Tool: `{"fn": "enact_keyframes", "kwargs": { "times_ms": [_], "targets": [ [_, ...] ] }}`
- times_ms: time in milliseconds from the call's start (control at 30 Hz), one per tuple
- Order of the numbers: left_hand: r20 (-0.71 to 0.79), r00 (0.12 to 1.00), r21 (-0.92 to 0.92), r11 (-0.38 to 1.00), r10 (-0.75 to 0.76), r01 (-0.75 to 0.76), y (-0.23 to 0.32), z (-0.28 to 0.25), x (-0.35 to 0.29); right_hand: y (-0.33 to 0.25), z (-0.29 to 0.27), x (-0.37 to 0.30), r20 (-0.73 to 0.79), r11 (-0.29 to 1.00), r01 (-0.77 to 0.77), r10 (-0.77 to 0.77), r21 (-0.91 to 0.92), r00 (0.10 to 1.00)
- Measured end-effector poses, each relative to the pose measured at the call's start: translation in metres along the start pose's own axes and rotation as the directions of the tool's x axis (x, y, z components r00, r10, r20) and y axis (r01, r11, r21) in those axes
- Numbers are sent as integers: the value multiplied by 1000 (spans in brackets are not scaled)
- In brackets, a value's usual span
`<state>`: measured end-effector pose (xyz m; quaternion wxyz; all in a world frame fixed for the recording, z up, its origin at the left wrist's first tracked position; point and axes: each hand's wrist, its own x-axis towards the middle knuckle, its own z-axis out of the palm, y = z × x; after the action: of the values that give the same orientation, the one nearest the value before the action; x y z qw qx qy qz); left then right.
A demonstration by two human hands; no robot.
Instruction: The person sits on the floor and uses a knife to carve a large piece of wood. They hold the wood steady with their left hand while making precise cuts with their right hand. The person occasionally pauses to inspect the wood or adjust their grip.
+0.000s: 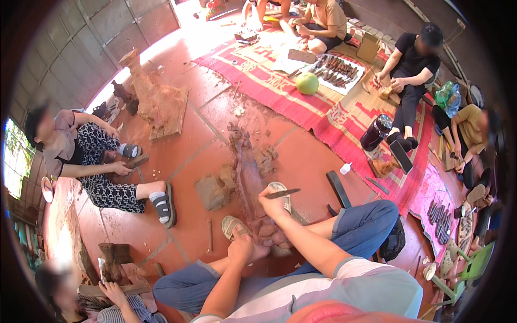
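A long reddish-brown wood carving (249,180) lies on the tiled floor in front of me, its near end between my feet. My right hand (273,204) is closed around a dark, narrow carving tool (284,193), over the carving's near half. The tool's pointed end sticks out to the right. My left hand (240,247) is closed beside the carving's near end, close to my sandalled left foot (232,226). What its fingers hold, if anything, is hidden.
A rough wood block (213,192) stands left of the carving, near a thin stick (210,235). A larger carving (158,110) stands farther back. People sit around me. The red mat (328,134) bears a green round fruit (307,83), rows of tools and a dark jar (377,133).
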<state>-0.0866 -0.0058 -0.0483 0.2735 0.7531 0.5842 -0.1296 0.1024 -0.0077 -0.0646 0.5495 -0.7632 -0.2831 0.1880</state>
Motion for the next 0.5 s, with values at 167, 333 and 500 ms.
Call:
{"fn": "enact_keyframes", "kwargs": {
  "times_ms": [167,333,500],
  "targets": [
    [-19,999,12,999,48,-48,5,3,2,24,-10,12,39,965,-251,249,74,968],
    [1,999,-1,999,47,-47,3,0,1,7,-2,2,10,996,-80,80,-23,997],
    [9,999,3,999,35,-35,5,-2,0,5,-3,5,25,989,-144,144,19,989]
  ]
}}
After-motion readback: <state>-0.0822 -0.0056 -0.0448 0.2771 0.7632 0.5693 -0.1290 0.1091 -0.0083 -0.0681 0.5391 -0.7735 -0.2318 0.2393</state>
